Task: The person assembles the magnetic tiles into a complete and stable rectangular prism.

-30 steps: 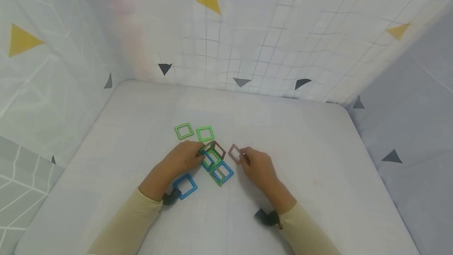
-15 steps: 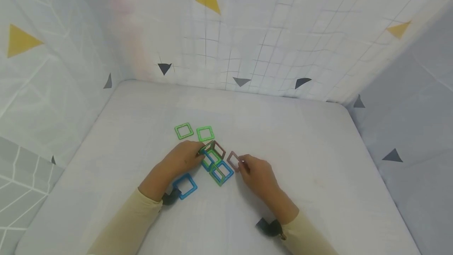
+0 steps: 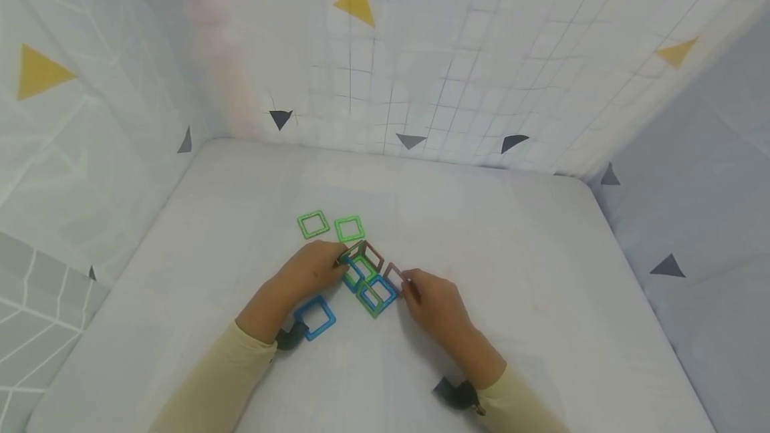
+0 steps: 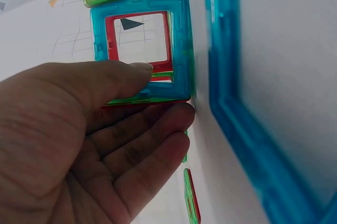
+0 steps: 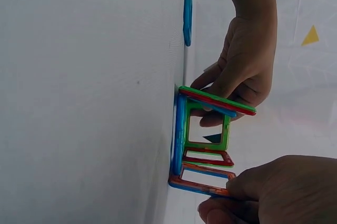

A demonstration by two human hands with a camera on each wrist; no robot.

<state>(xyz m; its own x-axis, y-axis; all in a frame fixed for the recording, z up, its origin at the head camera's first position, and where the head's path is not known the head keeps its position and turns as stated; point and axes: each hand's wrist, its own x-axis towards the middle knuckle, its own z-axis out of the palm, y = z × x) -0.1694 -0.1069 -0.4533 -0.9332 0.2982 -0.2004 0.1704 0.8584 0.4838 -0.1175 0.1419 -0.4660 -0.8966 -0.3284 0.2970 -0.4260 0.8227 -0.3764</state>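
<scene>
Square magnetic tiles with hollow centres form a small structure of blue, green and red frames, upright around flat ones, in the middle of the head view. My left hand (image 3: 313, 271) pinches its left side; in the left wrist view the thumb lies on a blue upright tile (image 4: 181, 50) with the fingers behind it. My right hand (image 3: 438, 305) pinches a reddish-orange magnetic tile (image 5: 197, 186) by its outer edge. That tile stands on edge at the right side of the flat blue tile (image 3: 390, 285), roughly parallel to the green upright tile (image 5: 218, 102) across from it.
A loose blue tile (image 3: 328, 314) lies beside my left wrist, and two loose green tiles (image 3: 317, 233) lie behind the left hand. A dark wrist camera (image 3: 455, 393) sits under each forearm. Pale patterned fabric walls (image 3: 421, 52) border the white table (image 3: 541, 252) at the back and sides.
My right hand has brought the reddish-orange tile left and toward me, from beside the structure to the flat blue tile's edge. The left hand keeps its hold in place.
</scene>
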